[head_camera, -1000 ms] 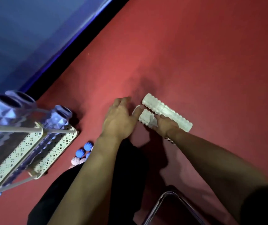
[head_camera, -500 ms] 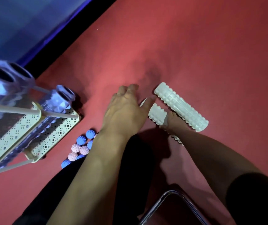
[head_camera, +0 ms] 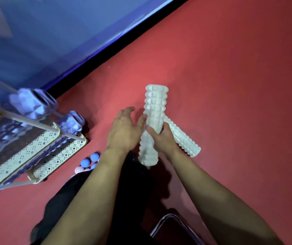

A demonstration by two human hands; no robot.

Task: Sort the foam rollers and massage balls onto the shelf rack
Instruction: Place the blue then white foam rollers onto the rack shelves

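Fingers of the right hand (head_camera: 161,138) curl round the middle of a white foam roller (head_camera: 153,121), so this grip is pinching the roller at about its balance point; the roller stands nearly upright, its lower end just above the red floor (head_camera: 230,85) and its upper end tipped away from the person. The left hand (head_camera: 124,131) lies flat against the roller's left side, fingers straight and spread, steadying it without wrapping it. Just right of the held roller, and partly behind the right hand, a second white roller (head_camera: 184,142) lies on the floor. Well to the left of the held roller stands the shelf rack (head_camera: 56,152), its perforated cream shelves already carrying purple rollers (head_camera: 71,121), their ends facing outward. Between the rack and the held roller, beside the person's dark-clothed leg, a cluster of blue and pink massage balls (head_camera: 90,162) sits on the floor. To do this step well, it seems wise to close the left hand round the roller too, turn it level to match the purple ones, and slide it in endwise onto a free part of a shelf, minding the balls below. How much shelf room remains I cannot tell, as the rack is blurred.
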